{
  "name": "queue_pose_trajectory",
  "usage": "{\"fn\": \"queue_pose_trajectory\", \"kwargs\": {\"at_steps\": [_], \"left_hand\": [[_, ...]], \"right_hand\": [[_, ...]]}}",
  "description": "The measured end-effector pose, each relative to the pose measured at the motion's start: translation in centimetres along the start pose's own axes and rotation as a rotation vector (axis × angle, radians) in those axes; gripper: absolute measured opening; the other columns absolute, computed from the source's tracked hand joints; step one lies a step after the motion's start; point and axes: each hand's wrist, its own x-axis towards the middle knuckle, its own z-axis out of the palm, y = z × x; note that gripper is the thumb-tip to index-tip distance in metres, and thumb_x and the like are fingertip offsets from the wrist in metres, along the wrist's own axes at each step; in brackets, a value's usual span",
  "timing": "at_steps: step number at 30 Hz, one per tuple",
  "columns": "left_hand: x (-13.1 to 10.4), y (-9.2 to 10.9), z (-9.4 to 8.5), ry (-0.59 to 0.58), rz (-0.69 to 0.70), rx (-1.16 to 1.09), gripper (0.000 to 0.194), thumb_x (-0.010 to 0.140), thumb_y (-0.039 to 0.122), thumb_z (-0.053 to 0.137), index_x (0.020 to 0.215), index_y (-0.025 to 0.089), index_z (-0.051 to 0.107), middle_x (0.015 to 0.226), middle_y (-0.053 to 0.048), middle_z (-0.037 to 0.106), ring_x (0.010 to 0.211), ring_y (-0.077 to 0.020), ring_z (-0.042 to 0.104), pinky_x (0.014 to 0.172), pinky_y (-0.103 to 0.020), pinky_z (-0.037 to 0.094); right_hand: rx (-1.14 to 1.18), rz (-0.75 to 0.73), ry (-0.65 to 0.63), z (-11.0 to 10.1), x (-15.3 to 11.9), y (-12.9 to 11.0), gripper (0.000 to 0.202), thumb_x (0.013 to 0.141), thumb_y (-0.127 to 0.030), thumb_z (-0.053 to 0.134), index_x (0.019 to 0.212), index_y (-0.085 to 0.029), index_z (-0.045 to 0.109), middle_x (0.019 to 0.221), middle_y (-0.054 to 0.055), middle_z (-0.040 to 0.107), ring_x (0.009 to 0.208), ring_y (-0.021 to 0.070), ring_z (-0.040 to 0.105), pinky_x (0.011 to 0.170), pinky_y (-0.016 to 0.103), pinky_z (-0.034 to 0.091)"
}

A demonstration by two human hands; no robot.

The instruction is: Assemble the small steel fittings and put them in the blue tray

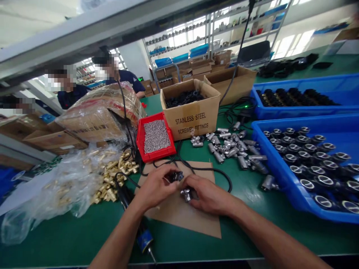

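Note:
My left hand (157, 186) is closed around a small black part (177, 175), its thumb and fingertips pinching it; the exact kind is hard to make out. Close beside it, my right hand (206, 194) grips a silver metal pipe fitting (185, 195), partly covered by the fingers. Both hands are above a piece of brown cardboard (193, 222) on the green table. An electric screwdriver (144, 237) with a blue end lies to the left of the cardboard, under my left forearm, its bit pointing toward the table's front edge.
Brass fittings (108, 183) lie left near plastic bags (64, 186). Behind are a red bin (141, 144) of small metal pieces and a cardboard box (193, 119) of black parts. Silver fittings (230, 145) and blue trays (291, 209) stand right. Co-workers (127, 80) are across the table.

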Motion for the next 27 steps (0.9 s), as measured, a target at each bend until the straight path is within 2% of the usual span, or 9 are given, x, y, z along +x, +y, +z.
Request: {"fn": "queue_pose_trajectory", "kwargs": {"at_steps": [3,7,10,12,14,17,22,24,27], "left_hand": [[-3.4,-0.2,0.5,-0.059,-0.044,-0.028,0.029,0.079,0.020,0.062,0.108,0.025,0.065,0.098,-0.002,0.064,0.085,-0.0168,0.060,0.076,-0.028,0.048],[-5.3,-0.3,1.8,-0.027,-0.112,0.032,0.028,0.081,0.018,0.061,0.108,0.026,0.063,0.097,-0.001,0.063,0.087,-0.0174,0.058,0.078,-0.029,0.045],[-5.7,-0.3,2.5,-0.013,-0.144,0.051,0.026,0.083,0.020,0.062,0.107,0.028,0.062,0.098,0.000,0.062,0.089,-0.0180,0.058,0.078,-0.029,0.044],[-5.8,-0.3,2.8,-0.023,-0.143,0.040,0.025,0.084,0.021,0.063,0.108,0.029,0.062,0.098,0.001,0.062,0.089,-0.0182,0.058,0.078,-0.028,0.044],[-5.9,-0.2,3.1,-0.026,-0.139,0.034,0.027,0.084,0.023,0.063,0.111,0.030,0.062,0.099,0.001,0.062,0.090,-0.0185,0.058,0.079,-0.029,0.044],[-5.9,-0.3,3.5,-0.025,-0.135,0.030,0.031,0.085,0.024,0.064,0.115,0.031,0.061,0.101,0.000,0.062,0.093,-0.0191,0.059,0.083,-0.029,0.044],[-6.0,-0.5,3.5,-0.046,-0.134,0.036,0.034,0.085,0.024,0.065,0.116,0.036,0.060,0.096,0.002,0.061,0.092,-0.0185,0.058,0.083,-0.029,0.045],[-6.0,-0.6,3.5,-0.052,-0.128,0.039,0.036,0.086,0.025,0.065,0.120,0.037,0.058,0.097,0.002,0.060,0.092,-0.0182,0.058,0.082,-0.029,0.045],[-5.9,-0.6,3.5,-0.064,-0.113,0.047,0.032,0.087,0.027,0.063,0.118,0.036,0.060,0.096,0.002,0.060,0.091,-0.0182,0.058,0.082,-0.029,0.045]], "right_hand": [[0.010,0.007,0.006,0.7,0.4,0.2,0.035,0.070,-0.015,0.073,0.102,-0.018,0.060,0.098,0.004,0.061,0.093,0.0206,0.056,0.082,0.031,0.043],[-0.057,0.032,0.016,1.6,0.8,0.5,0.040,0.070,-0.030,0.081,0.103,-0.020,0.063,0.097,0.004,0.060,0.093,0.0208,0.056,0.080,0.031,0.043],[-0.182,0.091,0.079,2.3,0.8,0.6,0.035,0.066,-0.035,0.084,0.089,-0.018,0.063,0.094,0.005,0.057,0.089,0.0216,0.054,0.074,0.031,0.042],[-0.246,0.118,0.112,2.8,0.8,0.6,0.031,0.066,-0.028,0.082,0.084,-0.017,0.059,0.092,0.005,0.057,0.087,0.0214,0.054,0.071,0.030,0.042],[-0.261,0.126,0.109,3.3,0.8,0.4,0.028,0.069,-0.018,0.076,0.090,-0.017,0.057,0.091,0.004,0.057,0.084,0.0203,0.054,0.070,0.030,0.042],[-0.243,0.102,0.054,3.4,1.0,0.2,0.036,0.072,-0.012,0.069,0.105,-0.018,0.056,0.098,0.004,0.058,0.087,0.0198,0.057,0.071,0.030,0.043],[-0.058,-0.005,-0.168,1.4,1.1,0.0,0.039,0.071,-0.022,0.077,0.106,-0.021,0.060,0.104,0.003,0.058,0.093,0.0191,0.058,0.081,0.030,0.045],[0.013,-0.014,-0.189,0.8,1.0,0.0,0.041,0.072,-0.019,0.076,0.109,-0.022,0.060,0.104,0.003,0.059,0.095,0.0186,0.058,0.084,0.030,0.045],[0.033,0.016,-0.146,1.0,1.1,0.2,0.034,0.074,-0.020,0.076,0.105,-0.020,0.062,0.101,0.004,0.061,0.093,0.0190,0.058,0.082,0.030,0.045]]}}
